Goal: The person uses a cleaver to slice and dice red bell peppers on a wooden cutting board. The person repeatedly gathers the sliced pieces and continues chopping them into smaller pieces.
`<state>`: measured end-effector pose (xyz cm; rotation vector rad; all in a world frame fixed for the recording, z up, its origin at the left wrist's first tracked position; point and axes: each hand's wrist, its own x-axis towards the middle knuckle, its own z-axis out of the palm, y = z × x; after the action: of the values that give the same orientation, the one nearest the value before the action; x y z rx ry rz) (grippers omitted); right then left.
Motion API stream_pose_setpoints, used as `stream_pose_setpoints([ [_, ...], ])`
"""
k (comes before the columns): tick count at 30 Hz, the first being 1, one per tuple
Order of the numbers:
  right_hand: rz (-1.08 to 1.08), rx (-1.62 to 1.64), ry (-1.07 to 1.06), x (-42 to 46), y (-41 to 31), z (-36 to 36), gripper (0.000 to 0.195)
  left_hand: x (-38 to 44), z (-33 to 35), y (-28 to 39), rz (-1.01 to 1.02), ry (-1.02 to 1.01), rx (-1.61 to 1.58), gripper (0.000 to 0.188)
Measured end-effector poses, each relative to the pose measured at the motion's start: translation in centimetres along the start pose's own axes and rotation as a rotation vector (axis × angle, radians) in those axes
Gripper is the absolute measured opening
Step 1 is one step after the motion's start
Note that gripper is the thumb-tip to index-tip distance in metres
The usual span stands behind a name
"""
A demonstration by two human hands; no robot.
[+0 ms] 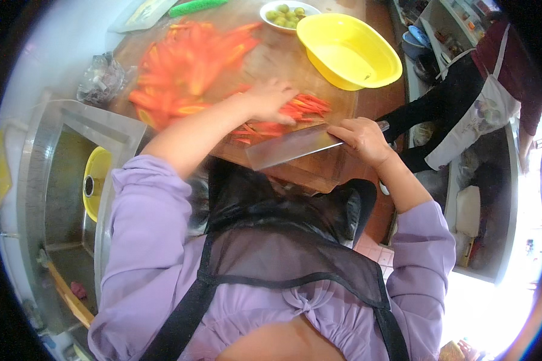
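Observation:
My right hand [361,140] grips a cleaver [293,146] by its handle. The broad blade is tilted and points left, over the near part of a wooden board [318,173]. Just beyond the blade, my left hand [271,101] is spread over thin strips of what looks like carrot [309,106], its fingers apart and slightly blurred. Whether it presses on the strips is hard to tell. Some strips also lie between my left wrist and the blade. Farther back and to the left is a large blurred heap of orange-red carrot slices [194,58] with yellowish centres.
A yellow plastic basin [350,54] and a white bowl of green fruits [287,16] stand at the back. Crumpled clear plastic [101,79] lies left, by a metal sink [67,167] with a yellow container [98,182]. An aproned person [483,104] is at right, near shelves [456,22].

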<state>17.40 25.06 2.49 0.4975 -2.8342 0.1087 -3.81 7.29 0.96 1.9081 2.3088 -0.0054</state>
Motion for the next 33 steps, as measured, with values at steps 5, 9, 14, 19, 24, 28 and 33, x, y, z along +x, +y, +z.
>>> stream_pose_setpoints([
  [5,0.081,0.114,0.086,-1.9,-0.6,-1.3,0.029,-0.1,-0.2,0.4,-0.015,-0.013,-0.019,0.081],
  [9,0.297,0.256,0.188,-3.3,-1.9,-1.9,0.022,0.0,-0.6,0.1,-0.031,-0.066,-0.087,0.083],
  [14,0.569,0.318,0.041,-4.9,-3.1,-3.9,0.021,0.8,-2.8,1.4,-0.111,-0.15,-0.049,0.088],
  [19,0.769,0.334,-0.086,-5.9,-4.3,-6.3,0.031,2.6,-2.1,3.4,0.055,-0.076,-0.007,0.082],
  [24,0.76,0.151,-0.112,-6.1,-3.3,-5.7,0.029,2.9,1.2,3.7,0.136,0.097,0.064,0.06],
  [28,0.777,0.12,-0.138,-4.9,-3.9,-4.3,0.031,3.3,1.6,3.8,0.057,0.148,0.024,0.043],
  [33,0.811,0.031,-0.295,-1.0,-5.0,-3.7,0.037,3.6,2.2,4.2,-0.097,0.142,0.041,0.037],
])
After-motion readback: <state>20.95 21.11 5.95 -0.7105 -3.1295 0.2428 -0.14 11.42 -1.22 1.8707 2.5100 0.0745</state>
